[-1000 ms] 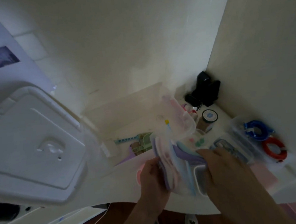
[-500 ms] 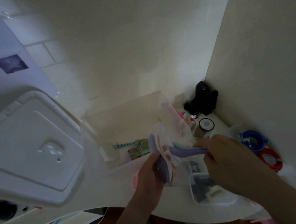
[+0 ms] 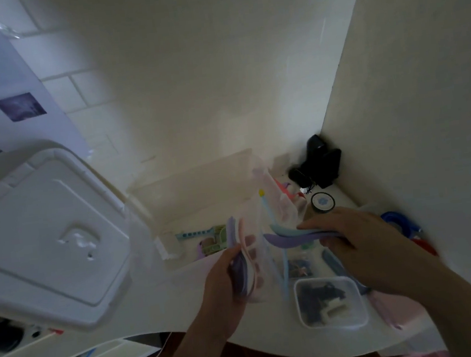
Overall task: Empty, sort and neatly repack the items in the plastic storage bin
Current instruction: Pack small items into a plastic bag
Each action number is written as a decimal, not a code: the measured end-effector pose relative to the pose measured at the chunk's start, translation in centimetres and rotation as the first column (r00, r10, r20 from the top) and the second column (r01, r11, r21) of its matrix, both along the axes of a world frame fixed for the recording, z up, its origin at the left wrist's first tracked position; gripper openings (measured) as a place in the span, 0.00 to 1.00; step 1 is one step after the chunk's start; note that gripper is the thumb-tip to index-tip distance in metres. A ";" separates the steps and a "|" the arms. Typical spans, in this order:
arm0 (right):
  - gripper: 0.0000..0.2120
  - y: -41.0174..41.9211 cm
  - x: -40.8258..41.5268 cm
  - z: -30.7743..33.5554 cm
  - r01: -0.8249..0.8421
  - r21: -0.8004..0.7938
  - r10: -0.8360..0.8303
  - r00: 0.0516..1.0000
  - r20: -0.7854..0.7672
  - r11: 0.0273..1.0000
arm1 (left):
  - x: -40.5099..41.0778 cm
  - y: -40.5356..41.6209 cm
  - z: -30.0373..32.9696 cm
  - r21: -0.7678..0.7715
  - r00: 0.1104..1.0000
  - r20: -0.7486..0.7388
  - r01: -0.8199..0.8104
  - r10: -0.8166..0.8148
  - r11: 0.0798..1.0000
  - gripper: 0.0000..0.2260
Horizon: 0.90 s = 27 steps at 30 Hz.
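Hands over white table [image 3: 182, 294]. Left hand [image 3: 224, 278] closed around upright clear bag [image 3: 253, 252] and pastel flat pieces, purple and pink, at bag's left edge. Right hand [image 3: 363, 246] pinching purple and teal strips [image 3: 289, 235], strips horizontal, tips pointing toward left hand, partly inside bag mouth; exact depth unclear. Storage bin [image 3: 199, 182] just beyond left hand, few small items on its floor. Bin lid [image 3: 46, 239] well left of left hand. Small lidded box [image 3: 328, 302] just below right hand, dark contents. Tape roll [image 3: 322, 201] just beyond right hand. Black object [image 3: 318, 163] farther back in corner.
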State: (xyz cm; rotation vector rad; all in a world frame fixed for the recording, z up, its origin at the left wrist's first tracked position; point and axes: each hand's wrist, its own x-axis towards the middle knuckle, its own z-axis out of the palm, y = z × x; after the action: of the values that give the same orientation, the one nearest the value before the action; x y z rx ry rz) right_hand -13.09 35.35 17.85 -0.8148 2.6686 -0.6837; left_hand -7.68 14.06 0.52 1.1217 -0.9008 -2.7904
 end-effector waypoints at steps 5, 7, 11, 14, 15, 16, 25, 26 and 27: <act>0.13 -0.2 0.0 0.1 -0.032 0.127 0.016 0.992 0.127 0.991 | -0.1 0.5 1.1 -0.057 0.999 -0.023 0.020 -0.021 0.998 0.32; 0.09 -0.6 -0.3 -0.4 0.017 0.122 -0.033 0.992 0.124 0.992 | -0.1 0.4 0.7 -0.056 0.998 -0.059 0.006 -0.010 0.998 0.34; 0.05 -2.0 -1.3 -1.7 0.156 -0.037 -0.149 0.978 0.147 0.987 | 0.5 1.5 2.0 -0.076 0.993 -0.050 0.101 -0.105 0.992 0.22; 0.07 -3.4 -1.0 -2.5 0.265 -0.202 -0.203 0.938 0.282 0.943 | 0.6 2.1 2.7 -0.088 0.992 -0.075 0.092 -0.099 0.992 0.13; 0.07 -3.8 -0.8 -2.9 0.317 -0.257 -0.229 0.919 0.320 0.913 | 0.7 2.2 3.1 -0.089 0.992 -0.078 0.088 -0.095 0.992 0.12; 0.08 -4.2 -0.6 -3.3 0.345 -0.297 -0.259 0.921 0.292 0.890 | 0.7 2.3 3.8 -0.100 0.992 -0.087 0.083 -0.092 0.992 0.11; 0.08 -4.4 1.1 -5.2 0.079 -0.268 -0.139 0.968 -0.210 0.960 | 1.5 1.6 5.6 -0.051 0.980 -0.143 0.130 -0.136 0.990 0.14; 0.12 -4.3 1.2 -5.1 0.039 -0.263 -0.090 0.979 -0.182 0.964 | 1.7 1.8 5.9 -0.076 0.981 -0.139 0.123 -0.132 0.990 0.12; 0.15 -4.1 1.3 -4.9 0.000 -0.264 -0.039 0.989 -0.145 0.964 | 1.9 2.0 5.8 -0.094 0.979 -0.147 0.127 -0.140 0.987 0.08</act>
State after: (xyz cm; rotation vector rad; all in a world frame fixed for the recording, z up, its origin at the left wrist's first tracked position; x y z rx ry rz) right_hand -11.80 31.21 12.93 -0.9407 2.7575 -1.0390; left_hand -5.79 16.04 6.34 0.8521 -1.1040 -2.8627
